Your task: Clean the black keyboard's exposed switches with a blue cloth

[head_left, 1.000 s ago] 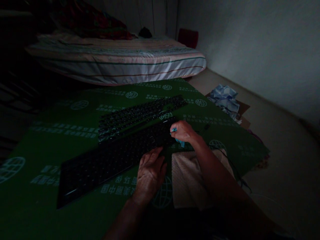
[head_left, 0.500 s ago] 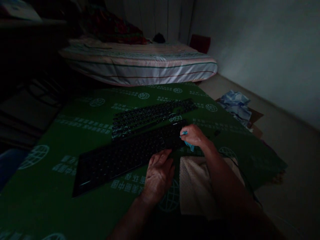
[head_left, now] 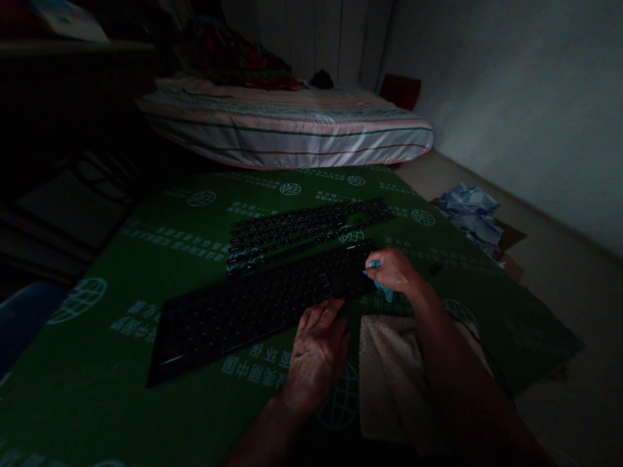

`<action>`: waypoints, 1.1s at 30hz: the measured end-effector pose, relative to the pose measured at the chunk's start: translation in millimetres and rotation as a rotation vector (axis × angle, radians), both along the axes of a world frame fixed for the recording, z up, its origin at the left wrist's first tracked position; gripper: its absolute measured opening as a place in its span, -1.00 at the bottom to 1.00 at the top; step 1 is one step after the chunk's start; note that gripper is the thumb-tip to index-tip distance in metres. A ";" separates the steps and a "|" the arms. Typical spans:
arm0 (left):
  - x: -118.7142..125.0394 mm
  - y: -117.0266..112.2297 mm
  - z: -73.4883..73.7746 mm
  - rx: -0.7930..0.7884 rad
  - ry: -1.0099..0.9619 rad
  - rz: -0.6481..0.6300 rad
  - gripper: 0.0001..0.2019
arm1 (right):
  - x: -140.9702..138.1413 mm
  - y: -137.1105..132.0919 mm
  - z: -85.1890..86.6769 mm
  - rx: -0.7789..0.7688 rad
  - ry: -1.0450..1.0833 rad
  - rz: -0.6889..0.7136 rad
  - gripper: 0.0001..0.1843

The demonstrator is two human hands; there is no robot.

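A black keyboard base [head_left: 233,311] lies at a slant on the green sheet, its keycaps seemingly off. My left hand [head_left: 318,347] rests on its near edge, fingers stretched out and close together. At the keyboard's right end, my right hand [head_left: 393,269] is closed on a small teal cloth [head_left: 384,290], part of which hangs below the fingers. Whether the cloth touches the keyboard is too dark to tell. Behind the base, loose black keycaps [head_left: 292,224] are laid out in rows.
A folded beige towel [head_left: 384,383] lies under my right forearm on the printed green sheet [head_left: 195,233]. A small dark object [head_left: 437,266] sits to the right. Beyond stand a bed [head_left: 292,133] and, on the floor at right, crumpled blue-white material [head_left: 470,204].
The view has turned slightly left, so everything appears shifted to the right. Both hands keep nearly the same places at the keyboard, and the teal cloth stays in my right hand.
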State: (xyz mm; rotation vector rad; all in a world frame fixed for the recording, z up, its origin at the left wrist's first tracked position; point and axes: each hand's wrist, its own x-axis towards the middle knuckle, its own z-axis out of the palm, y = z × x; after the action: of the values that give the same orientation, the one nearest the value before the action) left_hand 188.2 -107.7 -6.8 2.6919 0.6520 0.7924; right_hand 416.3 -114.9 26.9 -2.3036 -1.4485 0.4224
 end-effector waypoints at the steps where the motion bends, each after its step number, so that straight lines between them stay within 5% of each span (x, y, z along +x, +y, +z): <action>1: 0.0 0.0 0.0 -0.003 0.001 0.003 -0.81 | 3.3 -0.9 -1.4 0.010 0.014 -0.010 -0.85; 9: -0.2 0.5 -2.9 -0.016 0.005 0.002 -0.81 | 23.7 -8.5 -6.8 0.134 0.033 -0.104 -0.85; 16: 0.9 0.0 -0.8 -0.013 -0.008 0.015 -0.82 | 9.4 -4.5 -2.7 0.034 0.052 0.032 -0.84; 33: 0.4 0.1 -0.2 -0.008 0.024 0.016 -0.81 | 10.6 0.3 3.2 -0.052 -0.108 0.039 -0.81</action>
State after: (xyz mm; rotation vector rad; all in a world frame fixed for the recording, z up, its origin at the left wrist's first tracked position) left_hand 188.6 -107.6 -7.0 2.6963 0.6814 0.7612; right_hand 426.8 -114.7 30.1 -2.3757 -1.5523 0.3562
